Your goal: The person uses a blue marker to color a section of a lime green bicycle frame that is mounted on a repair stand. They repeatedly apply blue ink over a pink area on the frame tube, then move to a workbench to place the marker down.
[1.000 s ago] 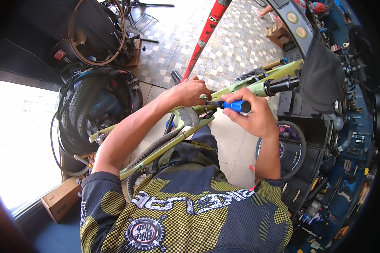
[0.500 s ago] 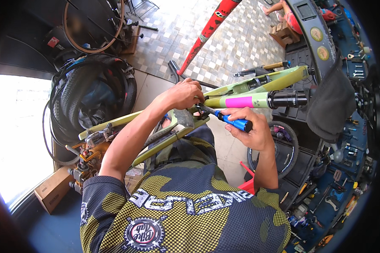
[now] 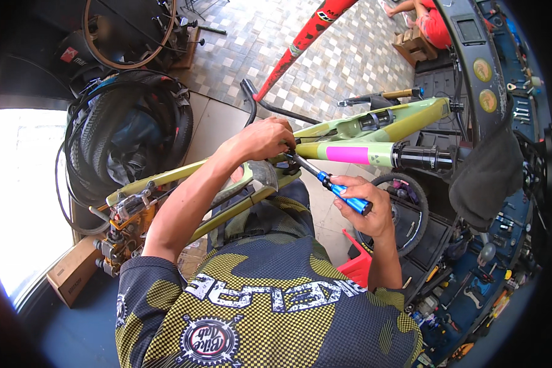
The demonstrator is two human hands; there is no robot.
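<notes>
A yellow-green bicycle frame (image 3: pixel 414 126) lies across in front of me, a pink patch on one tube. My right hand (image 3: pixel 369 205) is closed round the blue handle of a driver (image 3: pixel 343 193). Its dark shaft slants up and left to a pivot joint in the middle of the frame. Beside the driver's tip, my left hand (image 3: pixel 265 140) bends over that joint with curled fingers. Whatever those fingertips pinch is hidden behind the hand. Just right of the pink patch, a black cylindrical piece (image 3: pixel 424 157) continues the tube.
A red stand post (image 3: pixel 297 52) rises beyond the frame. Tyres (image 3: pixel 126 138) are heaped at the left, above a cardboard box (image 3: pixel 73 273). A wheel (image 3: pixel 405 214) and a red plastic piece (image 3: pixel 354 267) are near my right forearm. Tools cover the blue bench (image 3: pixel 472 288). Another person (image 3: pixel 432 27) sits far off.
The driver's handle has swung down and slightly right with my right hand, so its shaft slants more steeply. My left hand stays at the joint. The view has shifted a little.
</notes>
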